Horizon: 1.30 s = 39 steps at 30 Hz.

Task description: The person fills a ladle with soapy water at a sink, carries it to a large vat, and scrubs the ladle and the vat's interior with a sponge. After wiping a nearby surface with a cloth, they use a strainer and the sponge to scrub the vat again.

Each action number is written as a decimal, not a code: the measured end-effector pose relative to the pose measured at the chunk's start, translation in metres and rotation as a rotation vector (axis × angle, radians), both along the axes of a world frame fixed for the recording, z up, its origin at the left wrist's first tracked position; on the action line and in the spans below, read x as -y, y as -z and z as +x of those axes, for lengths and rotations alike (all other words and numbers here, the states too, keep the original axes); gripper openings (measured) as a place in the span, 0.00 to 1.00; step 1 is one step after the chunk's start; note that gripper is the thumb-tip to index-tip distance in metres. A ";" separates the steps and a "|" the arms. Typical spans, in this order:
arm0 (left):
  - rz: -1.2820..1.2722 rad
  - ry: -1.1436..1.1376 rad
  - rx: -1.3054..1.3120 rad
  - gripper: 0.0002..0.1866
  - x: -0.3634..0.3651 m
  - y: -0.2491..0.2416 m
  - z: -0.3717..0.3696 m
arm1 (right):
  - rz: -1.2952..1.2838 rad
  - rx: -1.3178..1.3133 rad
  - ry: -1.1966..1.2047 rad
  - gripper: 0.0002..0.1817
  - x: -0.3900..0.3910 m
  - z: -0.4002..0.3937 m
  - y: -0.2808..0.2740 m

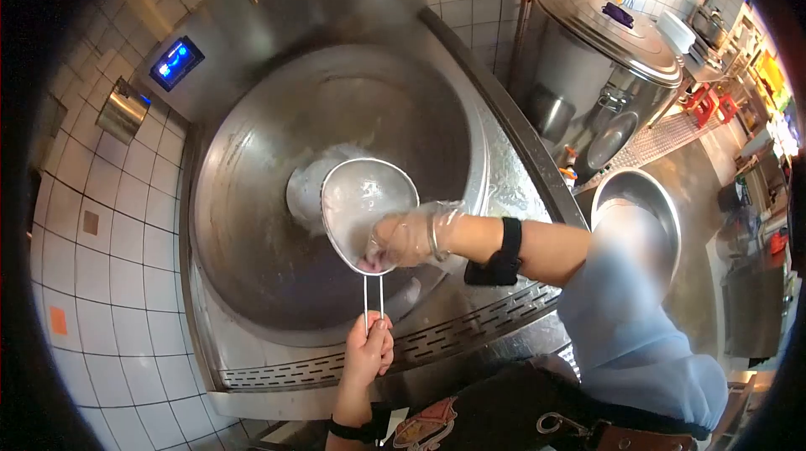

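The left hand [369,352] is closed tight around the thin wire handle of a mesh strainer [366,212], gripping it near the end, just over the front edge of the stove. The strainer's round bowl is held out over the big steel wok [252,224], tipped a little toward the person. The right hand [403,239], in a thin clear plastic glove, reaches in from the right and rests at the near rim of the strainer's bowl; its fingers are curled inward over something pale and pinkish at the bottom of the bowl, though I cannot tell whether they actually pinch it or only press on it. A black band [502,256] wraps that forearm, and another dark band sits on the left wrist.

Below the strainer, a little cloudy water [304,191] lies in the bottom of the wok. The wok is sunk into a steel counter with a slotted drain grate [470,325] along its front edge. A blue lit display [175,61] glows on the back panel, beside white wall tiles. To the right stands a tall lidded stockpot [598,56], and nearer, a steel bowl [646,195] partly hidden behind the person's light blue sleeve.
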<state>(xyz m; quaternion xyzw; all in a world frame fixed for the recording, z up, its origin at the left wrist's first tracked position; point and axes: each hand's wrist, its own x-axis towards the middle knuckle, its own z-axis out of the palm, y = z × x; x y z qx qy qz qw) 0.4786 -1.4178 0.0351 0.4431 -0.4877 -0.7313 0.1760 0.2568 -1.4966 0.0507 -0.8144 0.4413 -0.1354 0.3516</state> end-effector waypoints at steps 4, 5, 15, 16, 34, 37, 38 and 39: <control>0.022 -0.039 -0.014 0.07 -0.001 -0.003 -0.003 | -0.487 -0.561 0.175 0.09 0.010 -0.014 0.000; -0.004 -0.018 -0.015 0.07 0.000 -0.003 -0.003 | -0.366 -0.500 0.227 0.09 0.005 -0.016 -0.013; 0.012 -0.021 -0.029 0.07 -0.010 0.008 -0.001 | -0.034 -0.086 0.041 0.08 -0.016 -0.001 -0.023; 0.007 -0.043 -0.032 0.07 -0.012 0.009 -0.003 | -0.089 -0.239 0.011 0.08 -0.019 -0.004 -0.030; 0.044 -0.002 -0.036 0.08 -0.025 -0.008 -0.010 | -0.497 -0.196 0.483 0.12 0.024 0.008 0.026; 0.064 -0.003 -0.004 0.08 -0.023 -0.012 -0.013 | -0.311 -0.250 0.577 0.12 0.022 -0.011 -0.007; 0.039 0.006 0.012 0.08 -0.024 -0.010 -0.012 | -0.223 -0.242 0.600 0.11 0.004 0.002 -0.024; 0.018 0.015 0.025 0.08 -0.025 -0.007 -0.012 | -0.142 -0.108 0.507 0.11 0.000 0.014 -0.014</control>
